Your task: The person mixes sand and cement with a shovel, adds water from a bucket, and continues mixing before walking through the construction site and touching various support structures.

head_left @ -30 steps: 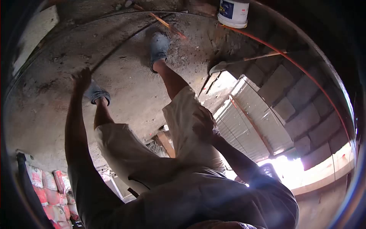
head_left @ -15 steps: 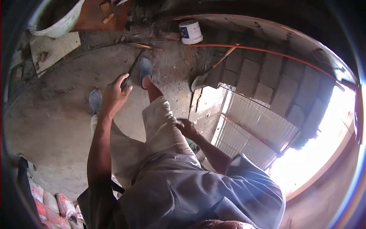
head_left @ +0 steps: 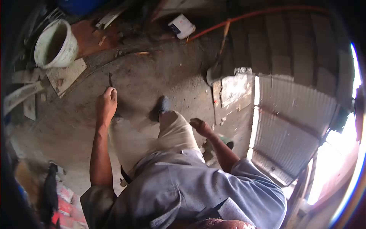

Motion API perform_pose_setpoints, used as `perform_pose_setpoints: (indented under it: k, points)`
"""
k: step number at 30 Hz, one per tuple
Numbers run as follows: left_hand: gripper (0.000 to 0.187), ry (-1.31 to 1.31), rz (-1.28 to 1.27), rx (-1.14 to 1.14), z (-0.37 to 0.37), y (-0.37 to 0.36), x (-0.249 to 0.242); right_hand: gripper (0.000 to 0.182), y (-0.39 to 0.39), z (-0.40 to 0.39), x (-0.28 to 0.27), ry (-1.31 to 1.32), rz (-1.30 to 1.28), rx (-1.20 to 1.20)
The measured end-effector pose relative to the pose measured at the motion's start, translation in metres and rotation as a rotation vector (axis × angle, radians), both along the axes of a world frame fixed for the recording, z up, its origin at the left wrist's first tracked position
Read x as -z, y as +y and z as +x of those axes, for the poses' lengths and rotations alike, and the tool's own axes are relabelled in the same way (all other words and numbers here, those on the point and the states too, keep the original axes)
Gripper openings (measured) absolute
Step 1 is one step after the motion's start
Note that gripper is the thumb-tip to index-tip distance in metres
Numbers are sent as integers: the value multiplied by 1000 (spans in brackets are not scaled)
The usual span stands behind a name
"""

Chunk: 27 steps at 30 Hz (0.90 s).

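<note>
My left hand (head_left: 106, 105) is closed around a thin dark tool (head_left: 110, 79). Only its slim, slightly bent far end shows beyond the fist, over the concrete floor; the grip hides the rest. Beside the thigh of my light trousers (head_left: 177, 131) hangs my right hand (head_left: 202, 127), its fingers loosely bent with nothing visible in them. One grey-blue shoe (head_left: 164, 104) is on the floor ahead of that leg.
A large pale bucket (head_left: 57, 45) stands at upper left by a board (head_left: 70, 77). A white pail (head_left: 182, 26) sits tilted in view ahead. The shovel (head_left: 224, 38) leans near stacked blocks (head_left: 282, 44). Corrugated sheeting (head_left: 293, 103) is at right, red-and-white bags (head_left: 66, 204) at lower left.
My legs and the whole view have shifted as I walk. The left fist has turned, and less of the tool shows. My right hand has come slightly away from the thigh.
</note>
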<state>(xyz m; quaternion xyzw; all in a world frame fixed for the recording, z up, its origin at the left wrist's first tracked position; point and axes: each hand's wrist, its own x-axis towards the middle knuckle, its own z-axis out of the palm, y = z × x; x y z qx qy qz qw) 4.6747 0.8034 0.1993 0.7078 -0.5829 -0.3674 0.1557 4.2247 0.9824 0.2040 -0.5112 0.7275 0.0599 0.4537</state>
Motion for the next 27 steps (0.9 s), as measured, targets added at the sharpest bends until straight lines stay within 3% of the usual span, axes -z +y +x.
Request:
perform_pose_setpoints:
  k: [3, 4, 5, 7, 11, 13, 15, 16, 18, 27]
  points:
    - [19, -92, -75, 147, -79, 9, -27, 39, 38, -80, 10, -138, -89, -47]
    - [22, -6, -72, 167, -102, 12, -34, 44, 41, -98, -4, 8, 77, 104]
    - [23, 271, 193, 66, -124, 10, -51, 47, 67, -132, 11, 35, 15, 100]
    - [25, 564, 468, -16, -177, 5, -114, 45, 112, -193, 18, 78, 75, 243]
    - [39, 840, 550, 198, -258, -2, -192, 36, 209, -270, 20, -51, -25, 912]
    - [45, 871, 607, 260, -297, -10, -222, 31, 238, -275, 8, -88, 49, 1158]
    - [50, 920, 666, 326, -340, -20, -244, 30, 297, -284, 41, -100, 79, 1113]
    - [54, 965, 695, 369, -363, -24, -252, 30, 299, -278, 32, 10, 167, 1042]
    - [61, 1019, 759, 440, -403, -32, -263, 30, 308, -263, 29, -51, 181, 1142]
    - [68, 991, 862, 844, -568, -84, -288, 37, 250, -212, -14, -279, 10, 1454]
